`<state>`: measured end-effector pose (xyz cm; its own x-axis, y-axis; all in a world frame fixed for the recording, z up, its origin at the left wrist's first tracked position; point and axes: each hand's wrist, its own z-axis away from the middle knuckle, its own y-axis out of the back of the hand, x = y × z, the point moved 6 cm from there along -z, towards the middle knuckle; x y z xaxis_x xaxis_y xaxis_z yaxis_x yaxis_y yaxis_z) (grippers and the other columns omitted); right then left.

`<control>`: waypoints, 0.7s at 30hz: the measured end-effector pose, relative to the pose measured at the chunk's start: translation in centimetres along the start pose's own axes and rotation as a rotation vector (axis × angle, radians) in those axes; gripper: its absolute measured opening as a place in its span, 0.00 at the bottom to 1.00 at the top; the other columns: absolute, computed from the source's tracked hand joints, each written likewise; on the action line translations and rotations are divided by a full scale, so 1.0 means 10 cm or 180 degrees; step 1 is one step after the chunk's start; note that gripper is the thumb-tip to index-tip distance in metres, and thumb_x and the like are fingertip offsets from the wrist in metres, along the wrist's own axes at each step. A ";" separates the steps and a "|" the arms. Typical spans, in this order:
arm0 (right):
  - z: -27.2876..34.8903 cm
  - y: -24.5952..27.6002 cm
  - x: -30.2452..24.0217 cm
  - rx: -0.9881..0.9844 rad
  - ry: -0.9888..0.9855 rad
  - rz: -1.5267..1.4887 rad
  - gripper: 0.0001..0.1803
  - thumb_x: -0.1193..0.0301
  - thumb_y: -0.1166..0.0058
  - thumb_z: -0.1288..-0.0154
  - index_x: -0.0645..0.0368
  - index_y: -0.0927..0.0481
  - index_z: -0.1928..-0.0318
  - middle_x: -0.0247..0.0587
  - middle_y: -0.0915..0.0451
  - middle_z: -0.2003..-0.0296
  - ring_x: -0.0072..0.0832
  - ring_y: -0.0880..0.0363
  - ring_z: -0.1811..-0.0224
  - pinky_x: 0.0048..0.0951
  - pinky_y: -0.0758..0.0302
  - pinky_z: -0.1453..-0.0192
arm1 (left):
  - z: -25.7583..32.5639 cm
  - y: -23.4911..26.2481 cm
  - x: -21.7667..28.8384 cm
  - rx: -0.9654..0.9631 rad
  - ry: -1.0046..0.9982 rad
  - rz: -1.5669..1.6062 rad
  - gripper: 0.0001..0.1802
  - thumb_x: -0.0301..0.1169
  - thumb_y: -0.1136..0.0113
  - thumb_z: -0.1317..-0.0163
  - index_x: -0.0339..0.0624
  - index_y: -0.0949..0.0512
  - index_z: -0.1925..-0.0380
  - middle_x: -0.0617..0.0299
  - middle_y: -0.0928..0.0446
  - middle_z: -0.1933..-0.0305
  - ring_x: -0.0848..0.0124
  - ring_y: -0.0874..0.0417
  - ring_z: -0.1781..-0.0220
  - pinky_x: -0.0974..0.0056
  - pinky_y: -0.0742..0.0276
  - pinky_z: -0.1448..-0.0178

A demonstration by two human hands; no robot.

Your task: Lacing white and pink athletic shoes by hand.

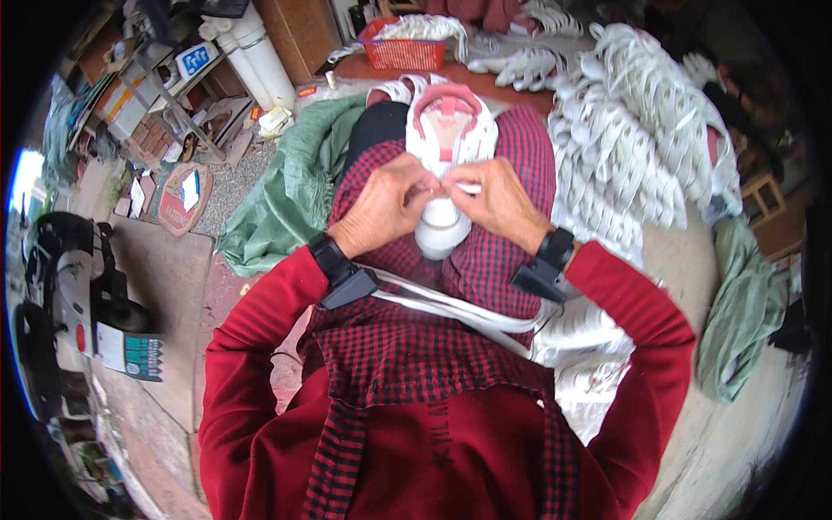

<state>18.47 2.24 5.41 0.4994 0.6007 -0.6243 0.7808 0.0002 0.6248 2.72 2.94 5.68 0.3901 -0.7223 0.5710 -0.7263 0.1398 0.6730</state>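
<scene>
A white and pink sneaker [446, 227] rests on my lap, its toe toward me and its pink-lined collar away from me. Over its lacing, the fingertips of both hands nearly meet. My right hand [501, 199] is closed in a pinch on a white shoelace [469, 188], a short piece of which shows by the thumb. My left hand [388, 204] is closed too, thumb against fingers, but what lies between them is hidden. Several loose white laces [451, 308] stretch across my checked apron [433, 360] below the wrists.
A big heap of white shoe pieces [641, 113] lies to the right. Beyond my knees stands a red basket [404, 54] filled with more. Green sacking [299, 186] lies at my left, another green sack [737, 303] at far right. A scooter [78, 277] stands at far left.
</scene>
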 end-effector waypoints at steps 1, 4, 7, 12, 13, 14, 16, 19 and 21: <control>0.01 0.02 -0.03 -0.0002 -0.0063 0.0024 0.08 0.73 0.42 0.40 0.65 0.15 0.62 0.54 0.17 0.70 0.41 0.12 0.64 0.33 0.20 0.59 | 0.01 0.01 0.00 0.0160 -0.0051 0.0015 0.07 0.19 0.35 0.44 0.34 0.20 0.64 0.54 0.24 0.67 0.65 0.17 0.67 0.64 0.22 0.64; 0.00 0.08 -0.07 -0.0091 -0.0117 0.0489 0.07 0.74 0.42 0.39 0.64 0.15 0.63 0.52 0.15 0.69 0.39 0.12 0.63 0.33 0.20 0.60 | 0.03 0.00 -0.02 0.0427 -0.0018 0.0232 0.05 0.19 0.40 0.46 0.34 0.22 0.68 0.47 0.24 0.66 0.49 0.18 0.65 0.53 0.23 0.61; -0.02 0.09 -0.05 -0.0420 -0.0263 0.0277 0.09 0.76 0.42 0.39 0.61 0.16 0.58 0.39 0.16 0.72 0.22 0.16 0.69 0.26 0.23 0.64 | 0.06 0.10 -0.02 0.0626 -0.0086 0.0286 0.03 0.19 0.41 0.46 0.34 0.22 0.70 0.47 0.23 0.68 0.50 0.18 0.66 0.55 0.23 0.63; 0.07 0.10 0.16 -0.0495 -0.0426 -0.0713 0.12 0.76 0.41 0.35 0.60 0.19 0.51 0.23 0.27 0.77 0.10 0.35 0.76 0.18 0.37 0.74 | 0.32 0.83 -0.37 0.0910 0.0118 0.0133 0.01 0.23 0.38 0.40 0.39 0.20 0.71 0.62 0.21 0.71 0.72 0.20 0.71 0.68 0.24 0.66; 0.06 0.13 0.10 -0.0479 -0.0422 -0.0697 0.12 0.76 0.41 0.35 0.60 0.19 0.51 0.23 0.27 0.77 0.10 0.35 0.76 0.18 0.37 0.74 | 0.53 1.12 -0.66 0.0871 0.0582 0.0304 0.01 0.22 0.38 0.40 0.40 0.19 0.69 0.63 0.20 0.70 0.74 0.18 0.68 0.69 0.22 0.62; 0.07 0.13 0.02 -0.0743 -0.0643 -0.0777 0.12 0.76 0.41 0.35 0.60 0.20 0.51 0.23 0.27 0.76 0.10 0.34 0.75 0.18 0.36 0.73 | 0.81 1.53 -1.05 0.0898 0.0945 0.0071 0.02 0.21 0.38 0.39 0.39 0.19 0.67 0.64 0.19 0.68 0.75 0.18 0.65 0.69 0.21 0.60; 0.11 0.17 0.00 -0.0914 -0.0888 -0.0827 0.12 0.76 0.40 0.34 0.60 0.21 0.50 0.22 0.26 0.75 0.09 0.33 0.74 0.17 0.35 0.72 | 1.51 2.64 -1.69 0.1335 0.1614 -0.0391 0.03 0.21 0.40 0.37 0.36 0.19 0.64 0.64 0.18 0.68 0.75 0.17 0.64 0.69 0.21 0.58; 0.21 0.28 0.04 -0.0670 -0.0685 -0.0920 0.11 0.74 0.38 0.35 0.59 0.22 0.53 0.21 0.29 0.77 0.10 0.35 0.75 0.18 0.36 0.72 | 2.94 4.62 -2.14 0.1921 0.2205 -0.1800 0.08 0.30 0.38 0.36 0.36 0.16 0.63 0.62 0.17 0.70 0.78 0.20 0.67 0.68 0.24 0.59; 0.29 0.43 0.11 -0.0825 -0.0895 -0.0796 0.12 0.74 0.37 0.37 0.59 0.22 0.53 0.23 0.29 0.77 0.11 0.34 0.75 0.20 0.35 0.71 | 3.60 5.48 -1.94 0.2191 0.2178 -0.2534 0.11 0.33 0.38 0.35 0.36 0.16 0.63 0.65 0.19 0.72 0.79 0.22 0.69 0.69 0.26 0.61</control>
<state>23.46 0.63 6.01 0.4180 0.3164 -0.8516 0.7885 0.3392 0.5131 -65.06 0.17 14.58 0.9190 0.0841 0.3851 -0.2187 -0.7039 0.6758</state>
